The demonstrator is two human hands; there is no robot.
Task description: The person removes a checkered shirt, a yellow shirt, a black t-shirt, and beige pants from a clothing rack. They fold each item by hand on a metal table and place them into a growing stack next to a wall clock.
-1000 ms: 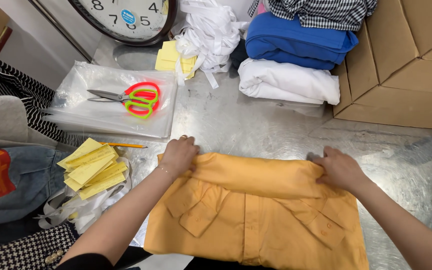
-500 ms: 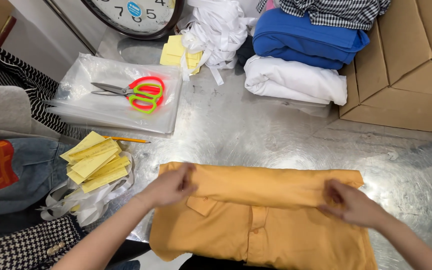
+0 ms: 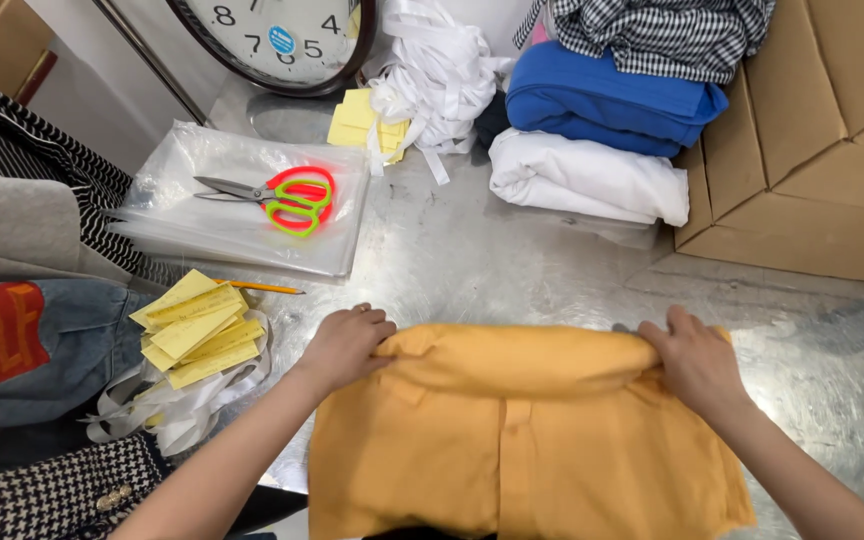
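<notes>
A yellow-orange shirt (image 3: pixel 522 440) lies on the metal table (image 3: pixel 512 260) in front of me, with its far edge rolled into a thick fold. My left hand (image 3: pixel 344 345) grips the left end of that fold. My right hand (image 3: pixel 694 362) grips the right end. Both hands rest on the cloth, fingers curled over the folded edge. The shirt's near part hangs toward me, button placket down the middle.
Red and green scissors (image 3: pixel 280 198) lie on a stack of clear plastic bags (image 3: pixel 202 215) at the left. Yellow paper slips (image 3: pixel 197 328) and a pencil (image 3: pixel 262 288) are nearer. Folded blue (image 3: pixel 612 105) and white (image 3: pixel 582 180) clothes, a cardboard box (image 3: pixel 812 150) and a clock (image 3: pixel 272 40) stand behind.
Both hands pulled the shirt's far edge toward me, then pushed it away again, so the fold along the top is now thicker and the shirt shorter.
</notes>
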